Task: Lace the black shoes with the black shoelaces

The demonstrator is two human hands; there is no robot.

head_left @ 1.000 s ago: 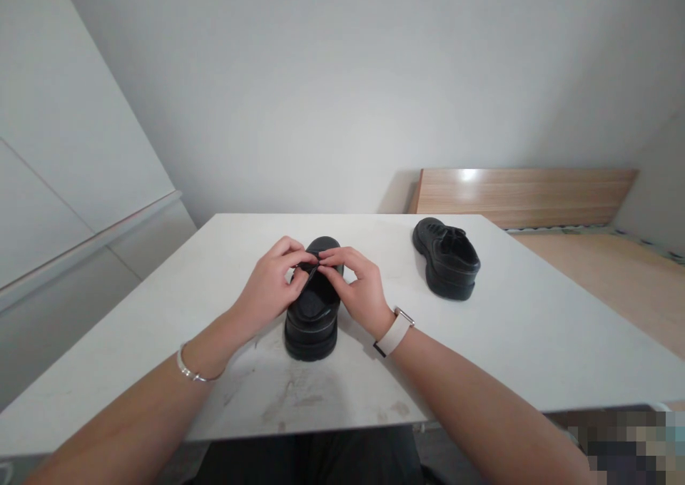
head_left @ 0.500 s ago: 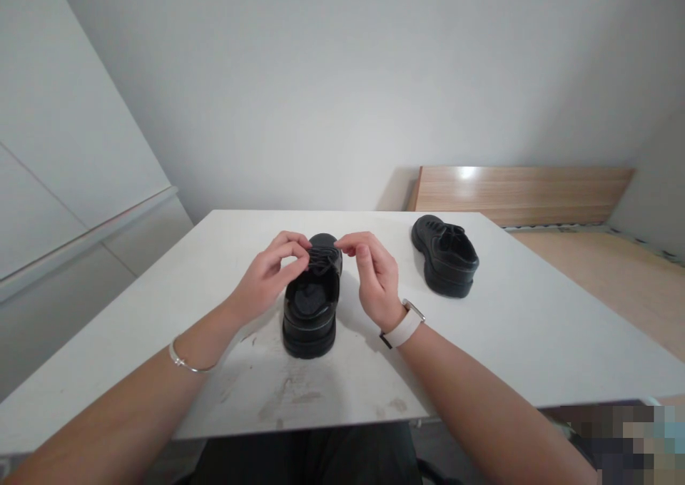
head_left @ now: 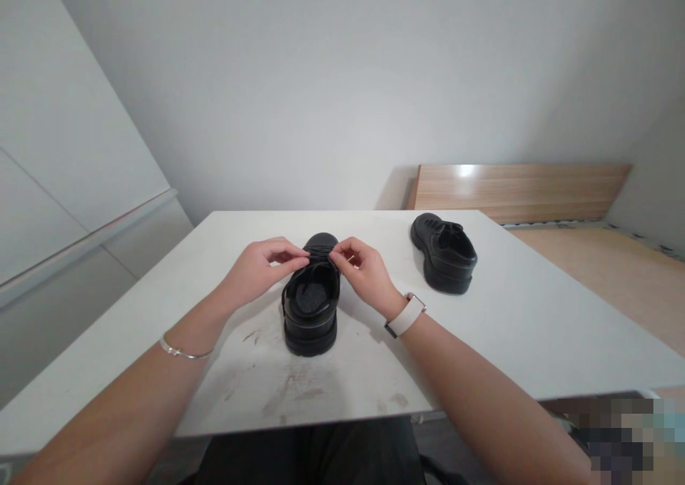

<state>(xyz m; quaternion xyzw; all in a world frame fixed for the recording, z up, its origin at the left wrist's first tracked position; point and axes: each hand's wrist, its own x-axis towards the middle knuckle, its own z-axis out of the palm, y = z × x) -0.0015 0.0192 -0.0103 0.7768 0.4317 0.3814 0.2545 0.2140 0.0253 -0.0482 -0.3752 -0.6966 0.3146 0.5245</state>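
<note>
A black lace-up shoe (head_left: 310,334) stands on the white table in front of me, its heel toward me and its toe pointing away. My left hand (head_left: 263,265) reaches in from the left, thumb and forefinger pinched at the shoelace (head_left: 320,254). On the opposite side, my right hand (head_left: 368,271) has its fingertips pressed together on the same lacing. The thin black lace is hard to make out between the fingers. Farther right sits a second black shoe (head_left: 448,260) with its laces done up, touched by neither hand.
The white table (head_left: 235,392) has brownish smudges near its front edge. A wooden board (head_left: 519,189) and a tan flat surface (head_left: 583,264) lie beyond its right side. The wall rises behind, with white panels (head_left: 64,157) on the left.
My right hand has turned and moved left, closing its fingertips on the lacing. My left fingers have come together in a pinch at the lace. Both shoes stay in place.
</note>
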